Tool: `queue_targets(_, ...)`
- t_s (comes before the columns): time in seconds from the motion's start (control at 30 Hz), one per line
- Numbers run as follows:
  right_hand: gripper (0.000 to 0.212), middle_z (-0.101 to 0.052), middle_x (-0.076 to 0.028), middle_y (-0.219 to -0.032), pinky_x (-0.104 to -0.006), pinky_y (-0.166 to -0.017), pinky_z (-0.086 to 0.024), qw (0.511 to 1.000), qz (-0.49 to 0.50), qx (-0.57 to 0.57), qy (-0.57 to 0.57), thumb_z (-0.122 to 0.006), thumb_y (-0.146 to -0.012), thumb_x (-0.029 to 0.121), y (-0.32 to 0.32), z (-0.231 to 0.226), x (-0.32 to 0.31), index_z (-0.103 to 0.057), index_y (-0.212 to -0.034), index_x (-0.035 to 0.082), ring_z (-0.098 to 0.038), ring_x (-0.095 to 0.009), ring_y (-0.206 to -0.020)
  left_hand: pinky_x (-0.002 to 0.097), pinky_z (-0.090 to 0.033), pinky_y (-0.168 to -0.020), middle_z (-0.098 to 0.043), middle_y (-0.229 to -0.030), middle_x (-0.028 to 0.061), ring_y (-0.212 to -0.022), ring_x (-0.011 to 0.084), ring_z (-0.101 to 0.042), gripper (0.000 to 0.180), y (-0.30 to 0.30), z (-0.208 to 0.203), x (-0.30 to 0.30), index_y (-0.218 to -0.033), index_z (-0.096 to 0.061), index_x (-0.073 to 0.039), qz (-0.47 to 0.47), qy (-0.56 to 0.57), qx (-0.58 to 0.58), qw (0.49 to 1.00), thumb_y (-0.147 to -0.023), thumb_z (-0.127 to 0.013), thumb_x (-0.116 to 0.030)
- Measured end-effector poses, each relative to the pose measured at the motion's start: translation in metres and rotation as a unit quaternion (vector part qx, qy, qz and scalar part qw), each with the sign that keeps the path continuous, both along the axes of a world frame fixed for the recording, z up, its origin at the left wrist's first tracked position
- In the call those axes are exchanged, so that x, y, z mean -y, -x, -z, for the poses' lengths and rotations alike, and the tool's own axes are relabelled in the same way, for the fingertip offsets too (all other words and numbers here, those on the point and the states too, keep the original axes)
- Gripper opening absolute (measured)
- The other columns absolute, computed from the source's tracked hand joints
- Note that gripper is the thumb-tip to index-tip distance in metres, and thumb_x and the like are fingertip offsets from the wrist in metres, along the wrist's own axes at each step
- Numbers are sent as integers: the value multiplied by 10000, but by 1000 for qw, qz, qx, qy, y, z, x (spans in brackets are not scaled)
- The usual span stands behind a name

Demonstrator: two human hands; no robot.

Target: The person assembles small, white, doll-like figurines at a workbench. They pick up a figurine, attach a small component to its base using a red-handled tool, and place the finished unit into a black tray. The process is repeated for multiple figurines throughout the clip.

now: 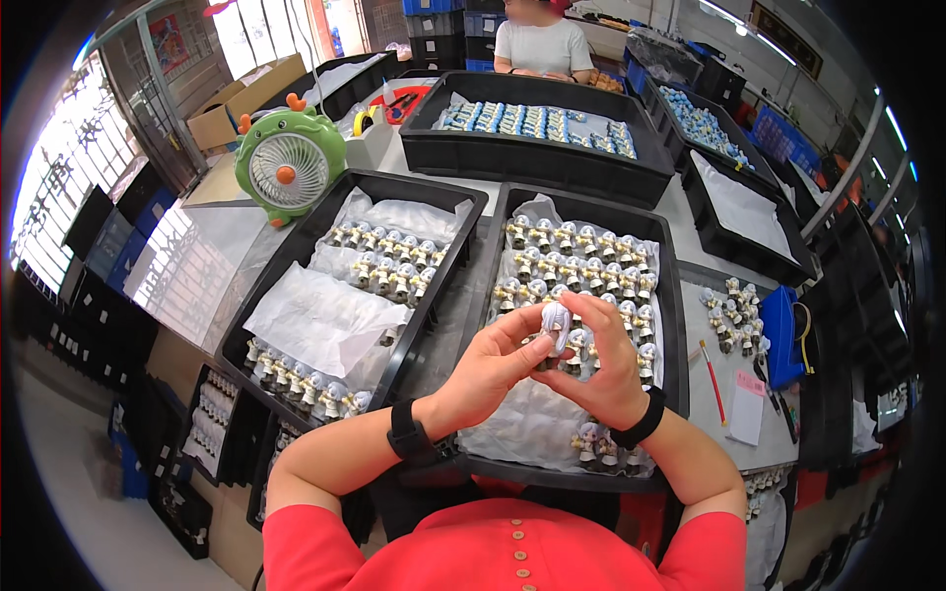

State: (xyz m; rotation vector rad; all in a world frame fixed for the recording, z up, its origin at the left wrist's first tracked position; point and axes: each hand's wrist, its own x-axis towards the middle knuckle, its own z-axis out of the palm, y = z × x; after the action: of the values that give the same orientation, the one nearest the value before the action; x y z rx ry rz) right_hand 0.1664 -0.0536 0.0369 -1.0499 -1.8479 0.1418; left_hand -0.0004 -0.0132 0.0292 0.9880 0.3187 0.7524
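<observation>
Between both hands I hold one small figurine (pixel 555 325) with pale lilac-white hair, raised above the black tray (pixel 673 325) in front of me. My left hand (pixel 501 357) grips it from the left with thumb and fingers. My right hand (pixel 606 369) closes on it from the right, fingertips at its top and lower side. Beneath, rows of like figurines (pixel 581 266) stand on white lining sheet in the tray. A second black tray (pixel 434 286) to the left holds more figurine rows, partly covered by a white sheet (pixel 325 320).
A green fan (pixel 291 163) stands at the far left. Farther back, a black tray (pixel 552 167) holds blue-and-white figurines. At right are loose figurines (pixel 734 315), a blue bin (pixel 785 335), a red brush (pixel 713 384) and a paper slip (pixel 747 409). A person (pixel 542 44) is across the table.
</observation>
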Motion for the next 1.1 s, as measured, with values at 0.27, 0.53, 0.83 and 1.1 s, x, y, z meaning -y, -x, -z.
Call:
queue_targets(0.27, 825, -518, -118, -1186, -397, -927, -399, 999, -22, 15, -31, -806, -578, 59, 3, 4, -3, -398, -1296, 71, -486, -294, -1085, 346, -468, -902, -507, -1243, 60, -1131, 184, -519, 447, 3, 7, -4, -1336, -386, -41, 41, 14, -10, 999, -940, -514, -205)
queue_targets(0.53, 779, -515, -119, -1189, -400, -921, -398, 999, 25, 11, -18, -783, -614, 56, -1, 4, -3, -408, -1296, 71, -493, -297, -1069, 349, -372, -1010, -431, -1353, 58, -1205, 172, -453, 536, 2, 3, -5, -1377, -346, -55, 6, -92, -20, 996, -905, -573, -175)
queue_targets(0.83, 763, -489, -129, -1222, -379, -915, -418, 999, -16, 15, 23, -817, -599, 115, 0, -3, -2, -447, -1265, 66, -486, -298, -1099, 331, -456, -926, -460, -1293, 73, -1143, 208, -513, 457, 4, 1, -8, -1348, -356, -54, 80, 44, 72, 993, -949, -492, -229)
queue_targets(1.1, 729, -475, -135, -1229, -341, -876, -454, 990, -48, -42, 124, -823, -637, 224, -6, -2, -3, -465, -1247, 50, -487, -263, -1120, 379, -491, -891, -455, -1283, 131, -1135, 286, -525, 475, 4, 1, -11, -1347, -313, -5, 98, 101, 70, 988, -978, -392, -294)
